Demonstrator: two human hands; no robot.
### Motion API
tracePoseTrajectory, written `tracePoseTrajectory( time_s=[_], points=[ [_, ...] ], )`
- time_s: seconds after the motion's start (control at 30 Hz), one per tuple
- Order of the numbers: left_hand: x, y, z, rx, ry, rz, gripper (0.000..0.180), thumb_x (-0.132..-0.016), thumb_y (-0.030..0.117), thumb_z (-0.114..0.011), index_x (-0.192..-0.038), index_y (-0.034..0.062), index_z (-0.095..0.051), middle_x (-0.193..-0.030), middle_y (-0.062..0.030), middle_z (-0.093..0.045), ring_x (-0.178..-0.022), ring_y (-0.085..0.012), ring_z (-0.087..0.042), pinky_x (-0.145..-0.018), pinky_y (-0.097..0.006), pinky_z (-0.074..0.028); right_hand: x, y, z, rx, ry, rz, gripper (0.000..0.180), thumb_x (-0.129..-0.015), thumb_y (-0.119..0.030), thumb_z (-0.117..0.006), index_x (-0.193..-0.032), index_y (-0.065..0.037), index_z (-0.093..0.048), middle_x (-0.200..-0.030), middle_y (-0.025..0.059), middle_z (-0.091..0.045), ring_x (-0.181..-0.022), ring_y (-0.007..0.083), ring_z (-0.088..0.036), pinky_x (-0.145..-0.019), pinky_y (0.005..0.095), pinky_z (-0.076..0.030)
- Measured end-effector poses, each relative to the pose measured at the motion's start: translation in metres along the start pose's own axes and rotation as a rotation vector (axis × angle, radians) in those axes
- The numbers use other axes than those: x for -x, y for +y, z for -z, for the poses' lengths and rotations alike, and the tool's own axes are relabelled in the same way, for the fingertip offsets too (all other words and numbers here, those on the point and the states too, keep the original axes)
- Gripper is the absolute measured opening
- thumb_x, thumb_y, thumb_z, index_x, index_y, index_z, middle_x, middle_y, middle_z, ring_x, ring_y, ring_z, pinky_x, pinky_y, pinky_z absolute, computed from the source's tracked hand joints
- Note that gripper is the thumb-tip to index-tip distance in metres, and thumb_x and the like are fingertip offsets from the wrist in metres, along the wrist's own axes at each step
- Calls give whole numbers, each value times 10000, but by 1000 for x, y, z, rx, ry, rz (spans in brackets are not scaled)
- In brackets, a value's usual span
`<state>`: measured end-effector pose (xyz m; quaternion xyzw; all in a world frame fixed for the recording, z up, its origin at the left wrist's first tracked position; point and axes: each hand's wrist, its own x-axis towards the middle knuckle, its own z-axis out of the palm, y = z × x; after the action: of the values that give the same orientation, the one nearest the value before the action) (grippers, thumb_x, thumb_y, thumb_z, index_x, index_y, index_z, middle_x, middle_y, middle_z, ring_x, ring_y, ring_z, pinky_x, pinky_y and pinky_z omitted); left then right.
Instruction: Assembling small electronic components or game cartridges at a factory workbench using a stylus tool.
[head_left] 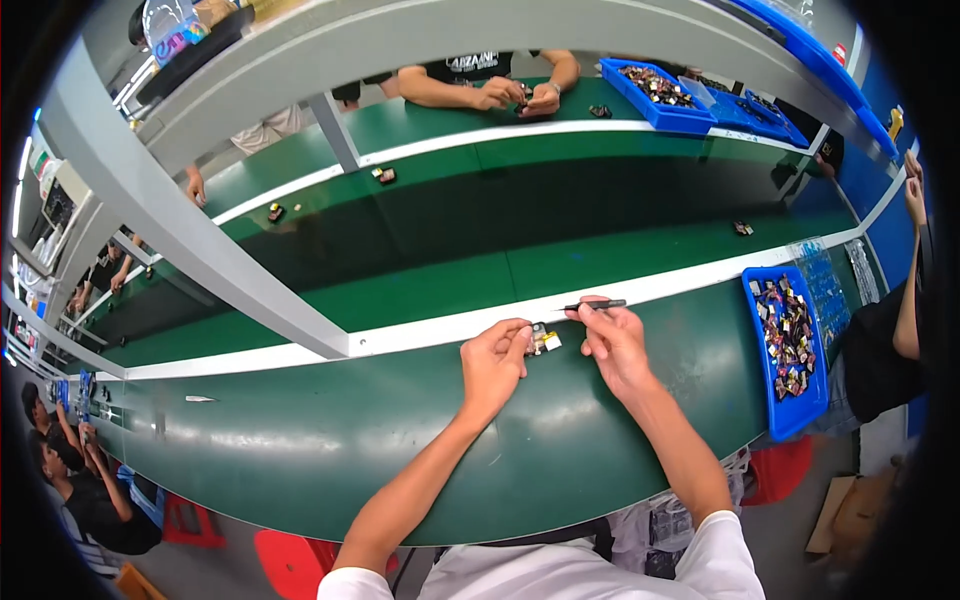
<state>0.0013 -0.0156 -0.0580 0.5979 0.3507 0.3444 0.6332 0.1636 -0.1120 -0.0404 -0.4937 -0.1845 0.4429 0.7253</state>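
Factory floor, green workbench [400, 450] with white edging rail [665, 290], dark green belt [440, 235] running beyond it. Left hand [488, 366]: thumb and fingers pinched narrow on a small electronic part [546, 342], black and metallic with a yellow patch, held out on the hand's right side, just above the bench near the rail. Its long axis is too small to make out; the yellow patch lies on its right. Right hand [618, 345]: thumb and fingers closed round a slim dark tool [606, 304], long axis nearly level across the view, thin tip pointing left, thicker end right. Tip just beyond the part; contact cannot be told. No writing legible on part or tool. Well right on the bench, a blue tray [795, 428] heaped with similar small pieces. Across the belt, a co-worker's hands [540, 98] handle something small and dark; pale lettering on that person's black shirt [440, 72]. Beside them, a blue bin [680, 120], also filled with parts.
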Motion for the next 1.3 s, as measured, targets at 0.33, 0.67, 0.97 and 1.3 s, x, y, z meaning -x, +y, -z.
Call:
tracePoseTrajectory(
  time_s=[0.33,0.67,0.97,1.3],
  points=[
    [-5,-3,4,68,-114,45,241,-952,47,-680,-1152,-88,-673,-784,-93,-702,-556,-96,-609,-447,-226,-468,14,8,-4,390,22,309,214,-852,3,-774,-1019,30,-643,-765,59,-683,-471,44,-474,-439,204,-394],
    [-5,1,3,22,-112,52,240,-963,50,-672,-1168,-74,-672,-759,-87,-692,-593,-100,-626,-493,-244,-514,13,3,-5,318,58,271,192,-865,10,-752,-1024,27,-645,-810,69,-690,-490,52,-491,-456,214,-406],
    [-4,-2,3,54,-96,24,226,-986,70,-650,-1160,-73,-644,-752,-84,-683,-573,-98,-614,-481,-238,-492,21,15,-7,458,-11,348,162,-839,23,-787,-972,42,-697,-627,-35,-586,-484,-19,-447,-443,175,-302],
    [-4,-3,1,56,-81,1,216,-989,60,-640,-1156,-77,-629,-789,-96,-692,-570,-96,-615,-465,-236,-498,20,22,-7,516,79,375,143,-831,18,-800,-944,39,-716,-729,-39,-646,-516,-33,-399,-455,171,-275]
  ],
)
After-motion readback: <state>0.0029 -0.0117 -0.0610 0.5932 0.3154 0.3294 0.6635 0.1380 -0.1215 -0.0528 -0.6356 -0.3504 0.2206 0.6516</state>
